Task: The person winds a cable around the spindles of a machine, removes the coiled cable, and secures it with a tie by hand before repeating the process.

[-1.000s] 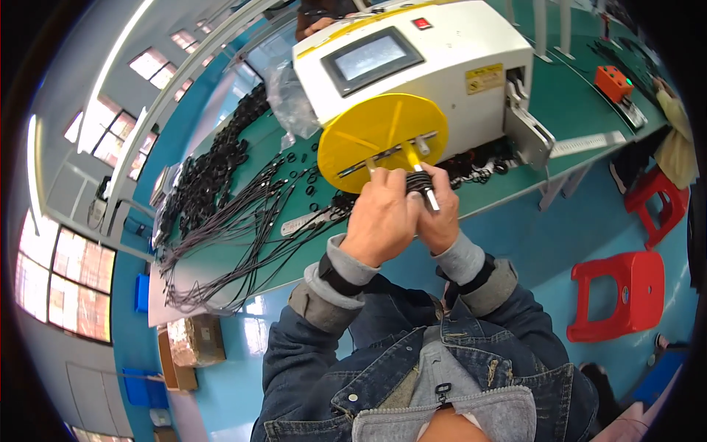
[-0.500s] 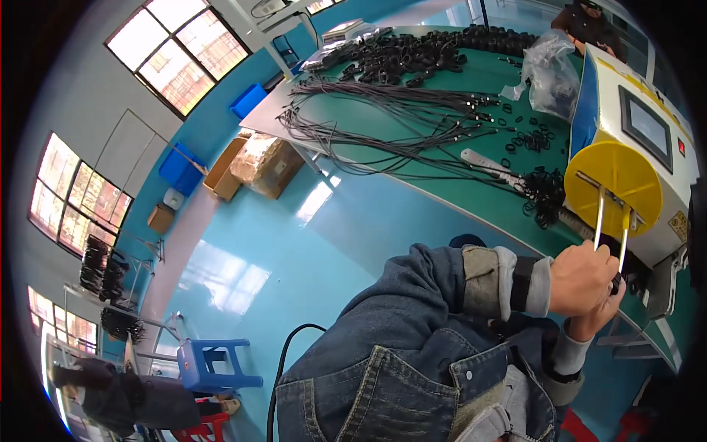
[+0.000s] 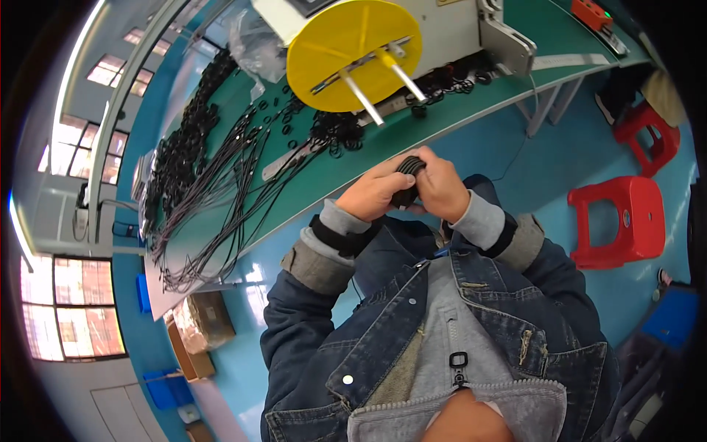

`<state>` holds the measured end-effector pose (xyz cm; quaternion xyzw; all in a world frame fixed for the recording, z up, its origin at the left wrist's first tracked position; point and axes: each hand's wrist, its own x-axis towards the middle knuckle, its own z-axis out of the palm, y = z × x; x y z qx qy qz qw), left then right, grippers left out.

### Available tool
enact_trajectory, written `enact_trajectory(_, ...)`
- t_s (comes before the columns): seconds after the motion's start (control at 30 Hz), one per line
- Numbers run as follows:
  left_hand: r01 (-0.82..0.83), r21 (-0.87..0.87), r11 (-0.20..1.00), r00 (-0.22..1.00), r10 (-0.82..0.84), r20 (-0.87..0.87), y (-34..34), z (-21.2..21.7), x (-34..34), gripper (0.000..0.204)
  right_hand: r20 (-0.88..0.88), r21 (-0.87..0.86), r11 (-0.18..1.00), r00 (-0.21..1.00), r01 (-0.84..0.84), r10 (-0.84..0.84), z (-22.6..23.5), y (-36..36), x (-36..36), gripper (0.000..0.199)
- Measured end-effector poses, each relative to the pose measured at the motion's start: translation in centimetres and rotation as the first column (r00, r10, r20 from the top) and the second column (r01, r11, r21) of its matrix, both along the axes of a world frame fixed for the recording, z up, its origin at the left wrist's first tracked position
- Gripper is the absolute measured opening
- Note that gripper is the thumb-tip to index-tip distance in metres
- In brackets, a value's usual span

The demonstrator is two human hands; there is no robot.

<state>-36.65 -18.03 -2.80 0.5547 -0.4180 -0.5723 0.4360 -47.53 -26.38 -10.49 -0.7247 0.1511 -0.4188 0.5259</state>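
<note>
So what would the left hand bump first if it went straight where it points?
The left hand would first meet the black coil it's touching, and then probably the right hand, though depth is hard to judge.

Coil [image 3: 403, 197] before disc [image 3: 335, 55]; loose cables [image 3: 197, 193] left, on table [image 3: 545, 29].

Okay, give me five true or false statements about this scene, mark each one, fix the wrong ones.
1. The left hand and right hand hold a black coil. True.
2. The black coil sits on the metal prongs. False: it is off them, in both hands.
3. A clear plastic bag is left of the yellow disc. True.
4. The stools at the right are blue. False: they are red.
5. Black cables lie on the green table. True.
</note>
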Motion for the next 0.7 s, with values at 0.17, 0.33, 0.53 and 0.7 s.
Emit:
enact_trajectory(0.17, -0.006, 0.405, 0.914, 0.991, 0.059, -0.12, 0.3, -2.4, 0.8, 0.024, -0.347, -0.237, 0.969, 0.938, -0.077, -0.01, -2.4, -0.5, -0.6, 0.012)
enact_trajectory(0.33, 0.205, 0.449, 0.869, 0.96, -0.269, 0.082, 0.6, -5.1, 0.4, 0.015, -0.527, -0.384, 0.87, 0.847, -0.309, 0.068, -2.7, -1.6, -1.3, 0.011)
enact_trajectory(0.53, 0.102, 0.243, 0.965, 0.965, -0.155, 0.213, 1.7, -8.6, 0.1, 0.016, -0.22, -0.273, 0.948, 0.97, -0.163, 0.104, -6.0, 0.6, -1.3, 0.011)
enact_trajectory(0.7, 0.174, 0.431, 0.885, 0.981, -0.194, 0.001, 1.9, -8.4, 0.1, 0.014, -0.3, -0.244, 0.953, 0.949, -0.177, 0.099, -7.7, 1.1, -1.8, 0.018)
